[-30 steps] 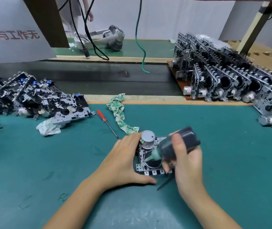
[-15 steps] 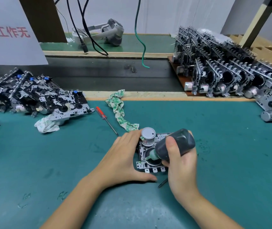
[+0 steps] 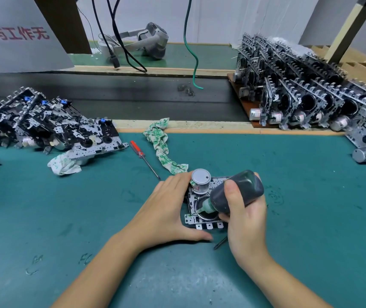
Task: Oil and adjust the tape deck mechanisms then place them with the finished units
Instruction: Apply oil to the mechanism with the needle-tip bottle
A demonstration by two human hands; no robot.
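Lower centre of the frame: a tape deck mechanism point(image 3: 204, 204) is shown lying flat on the green mat point(image 3: 311, 196), its silver motor can point(image 3: 201, 180) standing at the upper edge. The left hand point(image 3: 168, 210) is laid against the mechanism's left side, fingers curved around the edge beside the motor and the thumb stretched along the near edge, so that the unit is braced. A dark oil bottle point(image 3: 236, 192) is gripped in the right hand point(image 3: 244, 216), thumb over the barrel and fingers curled beneath it. The bottle's long axis is seen to run from upper right down to lower left, and its green nozzle point(image 3: 206, 206) is brought down to the plate beside the round flywheel opening; whether the tip touches cannot be told. The oiling point thus lies just left of the right fingers, between the two hands. Oiling is judged to be in hand. Rows of upright units point(image 3: 311, 90) are stacked at upper right, well apart; a looser pile point(image 3: 44, 130) lies at left. Which stack is the finished one cannot be told.
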